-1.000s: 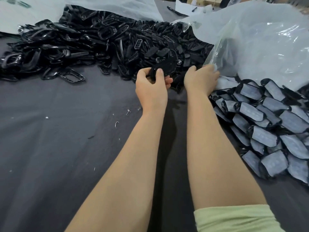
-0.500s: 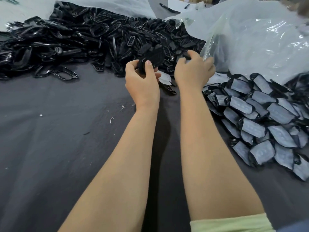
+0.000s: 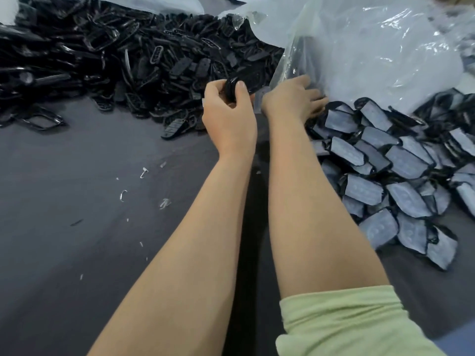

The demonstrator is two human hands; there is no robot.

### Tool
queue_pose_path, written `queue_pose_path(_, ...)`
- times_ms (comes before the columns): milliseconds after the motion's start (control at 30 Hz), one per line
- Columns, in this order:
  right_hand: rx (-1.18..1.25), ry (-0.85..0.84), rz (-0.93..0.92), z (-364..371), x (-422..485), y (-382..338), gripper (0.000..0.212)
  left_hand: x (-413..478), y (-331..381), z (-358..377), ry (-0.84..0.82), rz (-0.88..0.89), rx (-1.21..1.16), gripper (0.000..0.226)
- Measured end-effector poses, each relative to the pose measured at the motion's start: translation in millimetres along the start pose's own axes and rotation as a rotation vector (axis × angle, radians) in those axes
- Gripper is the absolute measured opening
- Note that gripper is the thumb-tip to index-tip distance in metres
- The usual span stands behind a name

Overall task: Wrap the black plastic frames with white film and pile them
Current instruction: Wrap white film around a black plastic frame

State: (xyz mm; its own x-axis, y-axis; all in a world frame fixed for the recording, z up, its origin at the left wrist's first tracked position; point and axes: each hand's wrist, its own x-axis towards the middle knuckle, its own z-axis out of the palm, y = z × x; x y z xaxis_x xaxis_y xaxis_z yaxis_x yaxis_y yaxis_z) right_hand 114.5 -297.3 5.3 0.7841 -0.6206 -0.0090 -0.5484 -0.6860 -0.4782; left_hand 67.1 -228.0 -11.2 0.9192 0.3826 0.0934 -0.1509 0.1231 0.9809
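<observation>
Since the earlier frame the right hand (image 3: 293, 100) has been carried rightwards, fingers stretched out at the mouth of the crinkled clear plastic bag (image 3: 372, 52) near the dark grey surface's (image 3: 77, 227) right edge; nothing is seen held. An oval black plastic frame (image 3: 231, 89) is gripped in the left hand (image 3: 228, 111), toward the far edge. The pile of white-film-wrapped frames (image 3: 385, 160) beneath the reaching wrist could be knocked apart, or the bag's contents dragged out in a clump.
</observation>
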Motion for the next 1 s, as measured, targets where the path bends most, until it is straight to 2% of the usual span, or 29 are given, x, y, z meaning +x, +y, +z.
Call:
queue_pose_path(133, 0.052, -0.064, 0.019, 4.9, 3.7, 4.0, 0.065, 0.2, -0.2, 7.9, 0.017, -0.035, -0.029, 0.006)
queue_pose_path(267, -0.119, 0.032, -0.128, 8.0, 7.8, 8.1, 0.054, 1.3, -0.1, 7.7, 0.026, -0.043, -0.026, 0.007)
queue_pose_path(367, -0.088, 0.072, -0.125, 1.2, 10.5, 9.0, 0.047, 3.1, 1.4, 5.9, 0.032, -0.044, -0.038, 0.012)
queue_pose_path(600, -0.132, -0.050, -0.034, 1.3, 13.5, 4.7, 0.062, 5.2, 2.0, 5.1, 0.038, -0.072, -0.093, 0.005)
queue_pose_path(667, -0.181, -0.036, -0.066, 2.2, 13.7, 6.4, 0.055, 6.8, 0.9, 4.1, 0.034, -0.072, -0.120, 0.005)
queue_pose_path(767, -0.113, 0.039, -0.099, -0.3, 11.1, 11.4, 0.035, 7.4, 0.0, 2.8, 0.041, -0.078, -0.131, 0.004)
queue_pose_path(1000, 0.092, 0.024, -0.109, -2.8, -4.3, 4.9, 0.037, 6.6, 1.4, 2.6, 0.050, -0.083, -0.154, 0.005)
